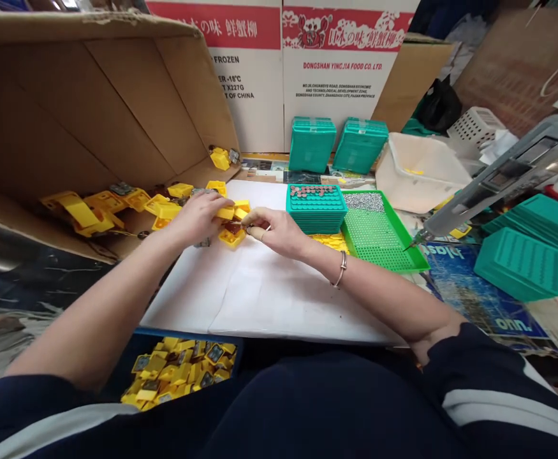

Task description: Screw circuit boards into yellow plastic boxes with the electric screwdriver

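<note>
My left hand [198, 220] is at the left of the white work surface [259, 287], its fingers closed on a small yellow plastic case [226, 213]. From the right, my right hand [279, 233] reaches in with thumb and finger pinched together. What sits in that pinch is too small to make out; it may be a thin wire. Just below the fingertips lies an open yellow case [232, 238], its hollow side up. More yellow cases [164, 209] with dark wired parts are heaped left of my left hand, spilling from a cardboard box [92, 108].
A stack of teal trays [315, 213] with small round copper-coloured parts stands right of my hands. Beside it, a green tray [377, 233] holds many small metal pieces. An electric screwdriver [493, 172] hangs at right. A bin of yellow cases [180, 370] is below the front edge.
</note>
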The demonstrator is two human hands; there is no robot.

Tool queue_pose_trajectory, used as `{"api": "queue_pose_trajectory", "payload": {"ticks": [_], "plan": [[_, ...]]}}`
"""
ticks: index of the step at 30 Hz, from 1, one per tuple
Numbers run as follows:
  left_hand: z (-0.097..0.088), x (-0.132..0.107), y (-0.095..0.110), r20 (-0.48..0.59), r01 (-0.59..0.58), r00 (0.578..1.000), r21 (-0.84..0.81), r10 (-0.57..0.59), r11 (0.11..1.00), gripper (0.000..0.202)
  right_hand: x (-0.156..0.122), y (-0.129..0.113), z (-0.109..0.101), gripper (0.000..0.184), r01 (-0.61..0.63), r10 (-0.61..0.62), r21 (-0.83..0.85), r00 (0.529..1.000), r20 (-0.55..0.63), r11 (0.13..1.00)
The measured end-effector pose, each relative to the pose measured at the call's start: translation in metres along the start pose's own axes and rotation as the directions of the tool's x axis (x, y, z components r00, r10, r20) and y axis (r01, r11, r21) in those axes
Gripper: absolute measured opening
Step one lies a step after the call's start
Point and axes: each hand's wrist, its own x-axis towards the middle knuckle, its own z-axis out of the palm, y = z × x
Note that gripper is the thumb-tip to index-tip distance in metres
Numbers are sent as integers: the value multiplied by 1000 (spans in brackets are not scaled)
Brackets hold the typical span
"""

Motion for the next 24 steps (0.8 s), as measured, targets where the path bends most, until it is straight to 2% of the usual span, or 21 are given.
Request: {"api": "queue_pose_trajectory", "payload": {"ticks": [3,5,7,9,11,12,13,15,18,21,24], "plan": [[-14,-4,9,-63,42,997,-46,-44,998,29,-10,-6,-12,15,-48,54,132,998,-41,990],[-19,-16,25,-51,95,993,-143,-103,985,32,-24,-12,-23,16,-92,102,224,994,-30,970],[-16,-30,45,83,252,968,-396,-239,883,34,-44,-16,-35,17,-131,136,303,991,4,944],[-6,-42,65,199,360,933,-571,-301,738,35,-68,-18,-45,16,-160,163,304,986,12,939],[9,-54,83,290,442,897,-643,-335,626,38,-94,-16,-52,15,-194,204,191,978,-34,962],[16,-59,90,330,472,881,-644,-339,601,40,-107,-13,-54,14,-214,222,112,973,-64,970],[23,-64,97,359,487,873,-631,-329,604,40,-120,-11,-56,15,-233,235,31,968,-87,972],[31,-75,108,395,464,878,-567,-270,681,39,-143,-6,-56,14,-252,243,-108,966,-86,962],[30,-87,119,472,363,870,-424,-139,830,41,-169,1,-54,12,-230,250,-333,968,19,914],[22,-93,123,570,281,821,-386,-13,879,50,-181,6,-52,18,-198,272,-525,960,67,828],[19,-96,122,635,238,768,-395,77,887,65,-184,8,-51,26,-212,277,-577,961,25,788]]}}
